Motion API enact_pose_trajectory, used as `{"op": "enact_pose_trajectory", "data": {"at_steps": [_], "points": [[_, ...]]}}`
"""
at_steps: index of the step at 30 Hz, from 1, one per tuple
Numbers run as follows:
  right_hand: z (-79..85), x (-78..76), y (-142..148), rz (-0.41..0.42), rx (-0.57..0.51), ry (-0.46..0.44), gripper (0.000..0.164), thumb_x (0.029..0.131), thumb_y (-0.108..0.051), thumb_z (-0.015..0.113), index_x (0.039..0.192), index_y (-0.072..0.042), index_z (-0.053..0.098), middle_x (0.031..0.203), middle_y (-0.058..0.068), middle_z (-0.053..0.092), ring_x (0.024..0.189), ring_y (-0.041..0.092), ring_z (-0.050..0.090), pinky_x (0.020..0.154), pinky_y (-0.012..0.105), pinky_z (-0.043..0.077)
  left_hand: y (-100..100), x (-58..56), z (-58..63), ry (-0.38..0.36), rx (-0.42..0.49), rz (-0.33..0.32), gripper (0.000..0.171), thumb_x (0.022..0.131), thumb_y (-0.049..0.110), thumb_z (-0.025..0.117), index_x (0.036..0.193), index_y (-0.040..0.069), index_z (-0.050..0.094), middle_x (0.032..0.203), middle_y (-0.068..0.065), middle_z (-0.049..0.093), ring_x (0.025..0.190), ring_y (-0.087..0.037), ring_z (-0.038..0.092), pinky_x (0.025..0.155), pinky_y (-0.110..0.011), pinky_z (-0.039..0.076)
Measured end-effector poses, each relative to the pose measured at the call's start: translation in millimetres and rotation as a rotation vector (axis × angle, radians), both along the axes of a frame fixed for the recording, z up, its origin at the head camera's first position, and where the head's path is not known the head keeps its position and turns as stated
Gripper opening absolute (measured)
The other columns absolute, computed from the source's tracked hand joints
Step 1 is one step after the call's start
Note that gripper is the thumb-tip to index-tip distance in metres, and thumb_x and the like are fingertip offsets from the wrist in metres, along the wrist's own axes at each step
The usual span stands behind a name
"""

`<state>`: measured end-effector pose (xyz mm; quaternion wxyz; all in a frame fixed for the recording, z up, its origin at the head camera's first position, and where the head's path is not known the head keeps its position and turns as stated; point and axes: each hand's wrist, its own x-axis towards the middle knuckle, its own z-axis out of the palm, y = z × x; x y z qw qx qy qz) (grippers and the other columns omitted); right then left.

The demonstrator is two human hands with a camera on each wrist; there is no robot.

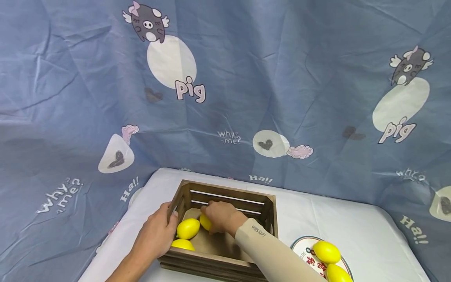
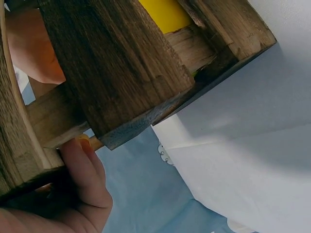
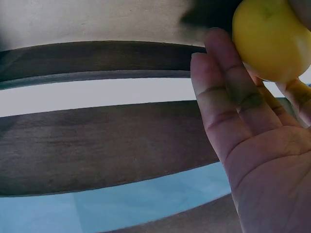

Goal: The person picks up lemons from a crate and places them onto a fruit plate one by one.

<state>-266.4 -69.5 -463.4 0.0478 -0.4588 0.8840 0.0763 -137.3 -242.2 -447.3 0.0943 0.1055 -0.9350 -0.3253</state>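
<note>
A slatted brown wooden crate (image 1: 225, 256) stands on the white-covered table. My left hand (image 1: 158, 231) grips its left side wall, with curled fingers (image 2: 87, 179) at the end of a slat in the left wrist view. Inside the crate, my right hand (image 1: 222, 217) holds a yellow lemon (image 3: 272, 41) between thumb and fingers, low near the crate floor. To the left of that lemon lies another lemon (image 1: 188, 228), and a further lemon (image 1: 183, 244) sits in the front left corner, partly hidden by the front wall.
Right of the crate is a round white plate (image 1: 301, 244) with red lettering. It bears a lemon (image 1: 327, 252) and another lemon (image 1: 339, 273), cut off by the frame edge. A blue printed curtain (image 1: 225, 98) hangs behind the table (image 1: 303, 207).
</note>
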Motion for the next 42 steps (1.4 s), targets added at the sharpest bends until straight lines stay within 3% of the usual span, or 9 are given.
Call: {"op": "enact_pose_trajectory", "data": {"at_steps": [23,31,42], "points": [[32.2,6.3,17,0.013,-0.052,-0.077,0.058,0.078,-0.038,0.093,0.126,-0.023,0.066,0.098,-0.004,0.059,0.075,0.011,0.057,0.064,0.027,0.05,-2,-0.3,-1.8,-0.033,0.014,0.0,0.047,0.11,0.027,0.047,0.146,-0.003,0.051,0.132,-0.023,0.066,0.118,-0.042,0.066,0.096,-0.062,0.051],[45.4,16.2,36,0.043,-0.112,-0.112,0.06,0.08,-0.04,0.091,0.132,-0.025,0.064,0.104,-0.005,0.059,0.072,0.008,0.056,0.061,0.025,0.048,-2,1.1,-1.2,-0.025,0.009,0.0,0.047,0.11,0.027,0.047,0.146,-0.004,0.051,0.132,-0.023,0.066,0.118,-0.043,0.066,0.095,-0.062,0.051],[64.6,37.8,68,0.086,-0.18,-0.076,0.066,0.084,-0.043,0.088,0.139,-0.021,0.06,0.106,-0.004,0.06,0.068,0.007,0.054,0.06,0.023,0.048,-3,1.2,-1.6,-0.017,0.014,-0.003,0.046,0.11,0.026,0.046,0.145,-0.003,0.052,0.13,-0.022,0.067,0.117,-0.041,0.066,0.095,-0.062,0.051]]}}
